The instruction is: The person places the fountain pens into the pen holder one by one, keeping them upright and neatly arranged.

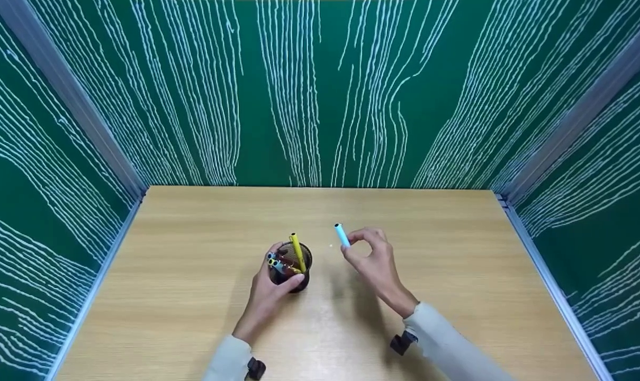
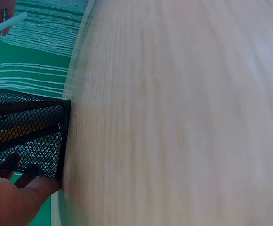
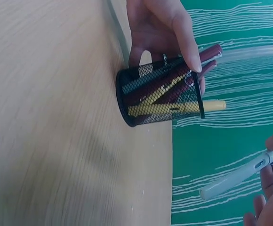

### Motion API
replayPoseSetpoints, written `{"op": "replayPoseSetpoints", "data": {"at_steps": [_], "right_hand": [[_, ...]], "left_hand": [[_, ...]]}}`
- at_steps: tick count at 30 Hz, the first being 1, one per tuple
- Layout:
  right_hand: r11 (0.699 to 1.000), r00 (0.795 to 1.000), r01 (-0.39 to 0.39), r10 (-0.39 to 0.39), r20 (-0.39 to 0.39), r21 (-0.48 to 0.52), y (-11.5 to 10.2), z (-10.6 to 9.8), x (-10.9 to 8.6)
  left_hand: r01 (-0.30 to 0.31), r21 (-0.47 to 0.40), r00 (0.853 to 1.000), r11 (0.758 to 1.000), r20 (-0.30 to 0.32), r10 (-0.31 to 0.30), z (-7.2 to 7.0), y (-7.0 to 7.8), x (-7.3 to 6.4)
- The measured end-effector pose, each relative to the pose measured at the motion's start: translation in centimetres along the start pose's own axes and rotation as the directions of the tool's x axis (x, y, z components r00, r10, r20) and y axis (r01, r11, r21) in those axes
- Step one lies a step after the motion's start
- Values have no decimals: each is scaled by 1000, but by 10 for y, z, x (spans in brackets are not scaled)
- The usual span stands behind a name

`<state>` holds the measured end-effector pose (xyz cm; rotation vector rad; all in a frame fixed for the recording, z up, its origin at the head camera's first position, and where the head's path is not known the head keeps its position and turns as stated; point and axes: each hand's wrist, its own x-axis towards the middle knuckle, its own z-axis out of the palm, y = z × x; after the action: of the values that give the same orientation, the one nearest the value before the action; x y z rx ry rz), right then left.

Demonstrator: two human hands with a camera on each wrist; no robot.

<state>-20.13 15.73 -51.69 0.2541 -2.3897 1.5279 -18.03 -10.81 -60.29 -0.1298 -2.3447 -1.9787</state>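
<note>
My left hand [image 1: 267,299] grips a black mesh pen holder [image 1: 304,281], fingers and thumb round its sides. Inside lean several pens: a yellow pen [image 1: 298,251] pokes above the rim, and dark red pens [image 3: 212,52] stick out in the right wrist view. Right of the holder, my right hand [image 1: 377,263] pinches a light blue pen [image 1: 342,235] between thumb and fingers. That pen is held in the air, apart from the holder. In the left wrist view the mesh holder's base touches or nearly touches the table.
Beneath both hands lies a light wood table [image 1: 192,238]. Green walls [image 1: 330,106] with white wavy lines enclose it at the back and both sides, with grey metal posts [image 1: 76,90] at the corners.
</note>
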Motion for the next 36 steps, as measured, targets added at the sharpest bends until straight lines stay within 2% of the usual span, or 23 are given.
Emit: {"op": "replayPoseSetpoints", "data": {"at_steps": [7, 22, 36], "right_hand": [[998, 998, 62, -62, 18, -3, -5, 10, 0], [986, 985, 168, -169, 38, 21, -15, 29, 4], [979, 975, 200, -203, 85, 44, -29, 41, 7]], "left_hand": [[1, -1, 1000, 1000, 1, -1, 1, 2, 0], [-45, -2, 999, 999, 16, 45, 3, 2, 2], [-21, -9, 1000, 1000, 8, 21, 1, 0, 1]]}}
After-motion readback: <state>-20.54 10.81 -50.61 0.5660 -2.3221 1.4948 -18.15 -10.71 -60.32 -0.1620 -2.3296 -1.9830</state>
